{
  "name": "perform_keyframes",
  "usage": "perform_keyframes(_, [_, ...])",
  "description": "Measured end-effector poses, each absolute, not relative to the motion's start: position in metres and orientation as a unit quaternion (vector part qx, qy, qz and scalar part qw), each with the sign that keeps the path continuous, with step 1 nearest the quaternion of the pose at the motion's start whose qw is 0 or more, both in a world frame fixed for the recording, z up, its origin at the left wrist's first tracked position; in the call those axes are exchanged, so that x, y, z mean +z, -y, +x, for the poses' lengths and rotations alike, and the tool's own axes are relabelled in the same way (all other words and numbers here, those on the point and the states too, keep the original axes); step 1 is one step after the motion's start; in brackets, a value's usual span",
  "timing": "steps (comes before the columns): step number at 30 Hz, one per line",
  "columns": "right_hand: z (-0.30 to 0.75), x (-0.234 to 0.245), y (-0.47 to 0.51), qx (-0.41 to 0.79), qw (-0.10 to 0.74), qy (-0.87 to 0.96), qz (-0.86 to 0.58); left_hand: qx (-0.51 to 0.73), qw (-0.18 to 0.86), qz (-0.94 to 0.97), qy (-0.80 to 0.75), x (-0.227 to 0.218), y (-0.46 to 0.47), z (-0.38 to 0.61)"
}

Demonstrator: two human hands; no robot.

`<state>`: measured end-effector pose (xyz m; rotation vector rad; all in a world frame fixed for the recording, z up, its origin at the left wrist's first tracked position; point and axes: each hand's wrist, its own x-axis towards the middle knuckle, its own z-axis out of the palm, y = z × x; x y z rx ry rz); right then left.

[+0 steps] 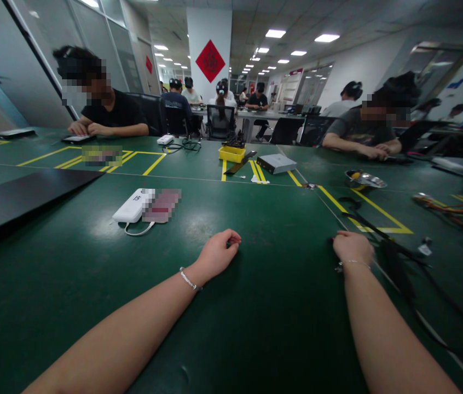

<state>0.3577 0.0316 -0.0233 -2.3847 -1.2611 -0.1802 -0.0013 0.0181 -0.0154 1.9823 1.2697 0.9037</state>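
Observation:
My left hand (pixel 220 253) rests on the green table (pixel 281 306), its fingers curled in toward the thumb, with nothing showing between them. Farther off to its left lies a white power bank (pixel 131 207), marked 15 and joined by a short white cable (pixel 139 232) to a blurred-out, phone-sized flat object (pixel 162 206). My right hand (pixel 353 249) is closed on the table beside black cables (pixel 395 257). A small dark bit shows at its fingertips; what it is, I cannot make out. Both wrists wear bracelets.
A black panel (pixel 30 200) lies left. Ahead stand a yellow bin (pixel 231 153) and a grey box (pixel 276 163). At right are a metal dish (pixel 365 179) and coloured wires (pixel 447 209). Two people sit across the table, a person at left (pixel 110 109) and another at right (pixel 365 128).

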Motion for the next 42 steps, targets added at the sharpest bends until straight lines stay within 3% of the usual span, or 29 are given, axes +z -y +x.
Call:
perform_keyframes(3, [0.331, -0.012, -0.034, -0.098, 0.250, 0.489, -0.830, 0.332, 0.304, 0.750, -0.485, -0.016, -0.019, -0.001])
perform_keyframes(7, [0.262, 0.000, -0.032, -0.076, 0.277, 0.696, -0.658, 0.310, 0.272, 0.772, -0.484, -0.017, -0.019, -0.003])
perform_keyframes(11, [0.197, -0.007, -0.018, -0.015, 0.209, 0.833, -0.513, 0.299, 0.237, 0.792, -0.476, -0.018, -0.019, -0.003])
perform_keyframes(16, [0.178, -0.019, -0.009, 0.042, 0.154, 0.870, -0.467, 0.283, 0.249, 0.800, -0.467, -0.019, -0.019, 0.000])
perform_keyframes(19, [0.193, -0.017, -0.016, 0.025, 0.144, 0.855, -0.498, 0.278, 0.253, 0.801, -0.466, -0.018, -0.018, 0.000])
perform_keyframes(25, [0.260, -0.008, -0.026, -0.109, 0.135, 0.676, -0.716, 0.273, 0.263, 0.801, -0.462, -0.015, -0.017, -0.003])
perform_keyframes(30, [0.317, -0.008, -0.024, -0.070, 0.093, 0.525, -0.843, 0.272, 0.262, 0.804, -0.459, -0.014, -0.017, -0.003])
perform_keyframes(35, [0.335, -0.013, -0.028, -0.029, 0.076, 0.506, -0.858, 0.272, 0.261, 0.807, -0.455, -0.012, -0.017, -0.003])
perform_keyframes(42, [0.336, -0.019, -0.031, -0.035, 0.120, 0.497, -0.859, 0.263, 0.252, 0.810, -0.459, -0.014, -0.017, -0.003])
